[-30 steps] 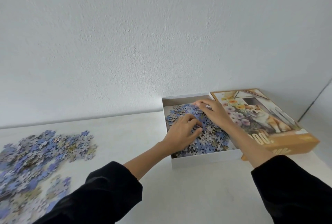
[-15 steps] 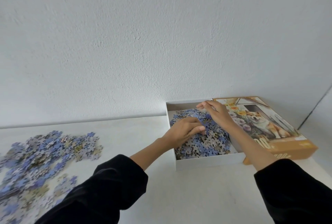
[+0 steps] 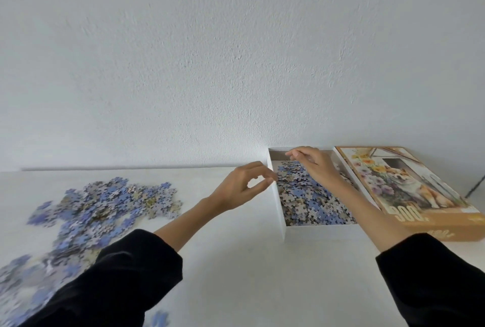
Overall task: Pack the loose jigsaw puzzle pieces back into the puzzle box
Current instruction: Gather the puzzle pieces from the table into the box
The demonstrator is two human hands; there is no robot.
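Over the puzzle box (image 3: 315,232) — right hand (image 3: 315,166); left hand (image 3: 236,190) beside.

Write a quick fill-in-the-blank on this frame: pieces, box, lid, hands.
1. The loose pile of pieces lies on the table to the ___ of the white box.
2. The lid right of the box pictures a ___ among flowers.
3. The left hand is beside the box's left wall; the right hand is over the ___ inside it.
4. Both sleeves are ___.

Missing words: left; dog; pieces; black.
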